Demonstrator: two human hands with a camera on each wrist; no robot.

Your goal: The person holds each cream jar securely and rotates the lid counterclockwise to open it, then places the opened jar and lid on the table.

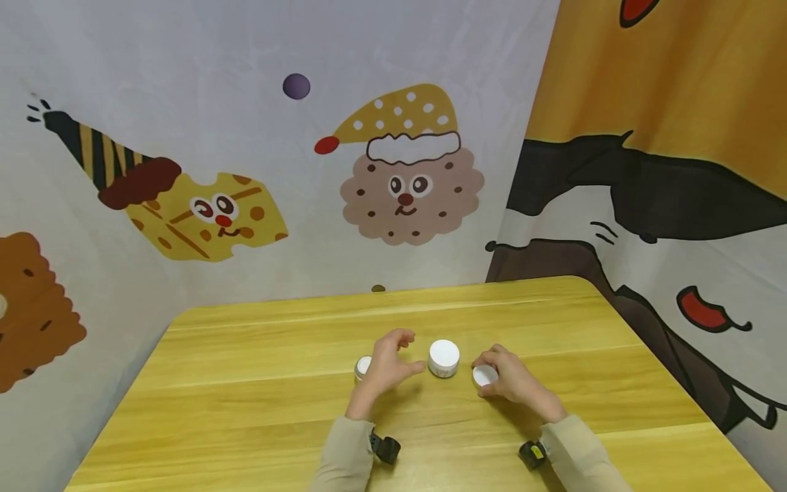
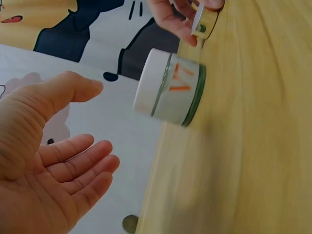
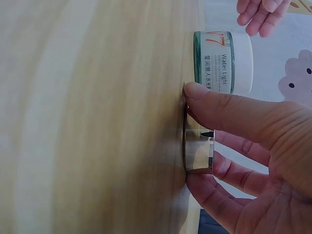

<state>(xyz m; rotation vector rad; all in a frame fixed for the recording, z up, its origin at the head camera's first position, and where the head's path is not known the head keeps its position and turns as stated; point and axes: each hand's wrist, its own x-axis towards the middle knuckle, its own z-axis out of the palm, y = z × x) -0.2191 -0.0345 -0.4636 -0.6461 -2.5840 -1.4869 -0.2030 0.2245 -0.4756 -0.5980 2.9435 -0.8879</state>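
Observation:
A cream jar [image 1: 444, 358] with a white lid and greenish glass stands upright on the table between my hands. The left wrist view shows orange "V7" lettering on that jar [image 2: 176, 87]. My left hand [image 1: 387, 365] hovers just left of it, thumb and fingers spread apart with nothing between them. To the right, my right hand [image 1: 509, 374] grips a small, low round container [image 1: 485, 375] between thumb and fingers. This one has a white top and a mirror-shiny side [image 3: 199, 151], and it sits at the tabletop.
Partly hidden behind my left hand is another small white-topped jar [image 1: 363, 366]. The yellow wooden table [image 1: 246, 410] runs back to a cartoon-printed cloth [image 1: 246, 137]. Each wrist carries a small black camera [image 1: 386, 449].

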